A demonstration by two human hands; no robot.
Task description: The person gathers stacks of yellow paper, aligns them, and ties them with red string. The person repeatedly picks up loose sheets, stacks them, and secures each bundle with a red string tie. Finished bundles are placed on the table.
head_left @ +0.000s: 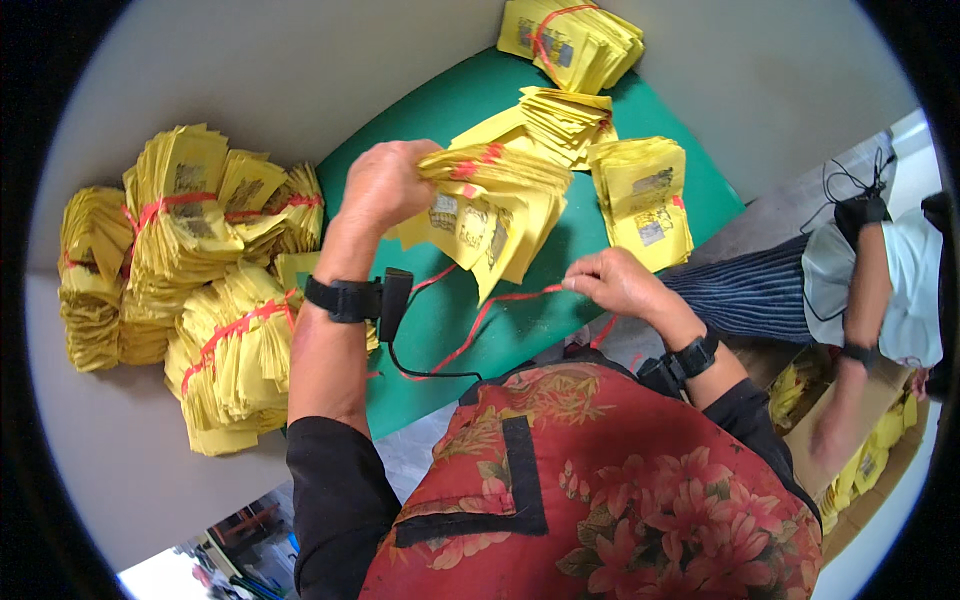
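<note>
My left hand (388,188) grips one end of a fanned stack of yellow printed papers (495,220), held up over the green tabletop (435,385). The stack's loose ends hang toward the right and have red marks along the upper edge. In the fingertips of my right hand (620,283) is a thin red ribbon (482,318), pinched near the table's front edge. It runs left across the green surface, in a loose curve below the stack. Whether the ribbon passes around the papers cannot be seen.
Several tied yellow bundles (185,235) are piled at the left. More yellow stacks lie on the table, one at right (640,190), another behind mine (560,125), and a tied one (575,48) farthest. Another person's arm (866,290) reaches over a cardboard box (825,410) holding yellow papers.
</note>
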